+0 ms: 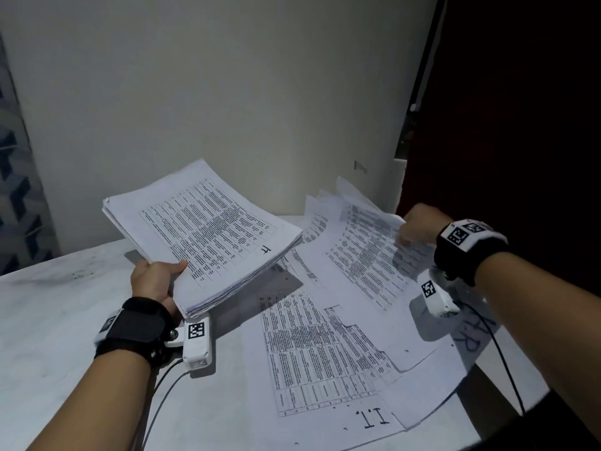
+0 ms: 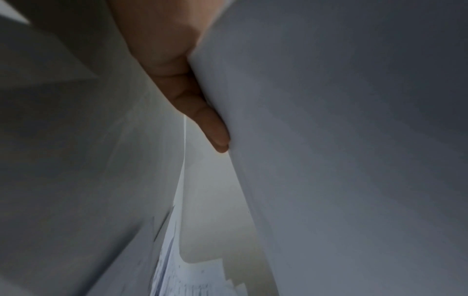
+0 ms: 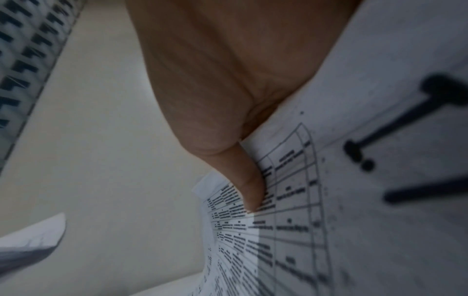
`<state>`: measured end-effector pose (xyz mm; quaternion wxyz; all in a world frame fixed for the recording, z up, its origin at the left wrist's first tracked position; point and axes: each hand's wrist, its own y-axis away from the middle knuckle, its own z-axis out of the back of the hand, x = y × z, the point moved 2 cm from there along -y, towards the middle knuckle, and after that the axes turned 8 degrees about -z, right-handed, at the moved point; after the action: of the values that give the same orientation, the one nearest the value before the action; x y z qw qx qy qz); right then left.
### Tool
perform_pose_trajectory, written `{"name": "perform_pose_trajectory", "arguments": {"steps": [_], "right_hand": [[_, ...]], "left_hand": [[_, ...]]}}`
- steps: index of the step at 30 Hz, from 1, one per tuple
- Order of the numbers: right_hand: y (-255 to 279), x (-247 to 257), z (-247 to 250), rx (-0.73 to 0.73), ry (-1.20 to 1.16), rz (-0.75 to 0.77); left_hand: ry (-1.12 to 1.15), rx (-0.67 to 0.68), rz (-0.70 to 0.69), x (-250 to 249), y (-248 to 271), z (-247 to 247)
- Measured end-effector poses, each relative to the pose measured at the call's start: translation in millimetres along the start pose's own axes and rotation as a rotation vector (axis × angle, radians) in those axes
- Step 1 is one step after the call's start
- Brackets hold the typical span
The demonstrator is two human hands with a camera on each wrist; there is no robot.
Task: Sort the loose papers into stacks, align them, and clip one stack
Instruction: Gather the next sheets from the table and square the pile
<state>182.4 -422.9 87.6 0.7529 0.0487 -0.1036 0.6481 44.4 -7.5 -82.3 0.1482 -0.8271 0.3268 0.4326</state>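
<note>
A thick stack of printed papers point(image 1: 208, 236) is held up off the table, tilted, with tables of text on its top page. My left hand point(image 1: 156, 281) grips its near left corner, thumb on top; in the left wrist view a finger point(image 2: 202, 112) presses under the blank paper underside point(image 2: 341, 140). On the right, my right hand point(image 1: 419, 222) pinches the edge of a lifted, curling printed sheet point(image 1: 367, 252). The right wrist view shows the thumb point(image 3: 243, 180) pressed on that printed sheet point(image 3: 329, 220). More loose printed sheets point(image 1: 318, 356) lie spread on the table below. No clip is in view.
The white table point(image 1: 65, 336) runs left and toward me; its right edge falls away at the lower right. A pale wall point(image 1: 227, 92) stands close behind. Thin cables point(image 1: 162, 395) trail from both wrists. A dark door point(image 1: 504, 109) fills the right.
</note>
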Motion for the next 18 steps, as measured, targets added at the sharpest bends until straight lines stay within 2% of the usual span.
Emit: {"name": "perform_pose_trajectory", "arguments": {"steps": [4,10,18], "right_hand": [[5.8,9.6,23.2,-0.072,-0.009,0.076],[11.1,17.6,43.7,-0.184,-0.018,0.107],[22.9,25.8,63.2,-0.401,-0.024,0.165]], "left_hand": [[-0.011,-0.009,-0.004,-0.4,2.1,0.3],[-0.016,-0.014,0.003,-2.0,3.2,-0.3],[-0.021,-0.022,0.01,-2.4,5.6,-0.6]]}}
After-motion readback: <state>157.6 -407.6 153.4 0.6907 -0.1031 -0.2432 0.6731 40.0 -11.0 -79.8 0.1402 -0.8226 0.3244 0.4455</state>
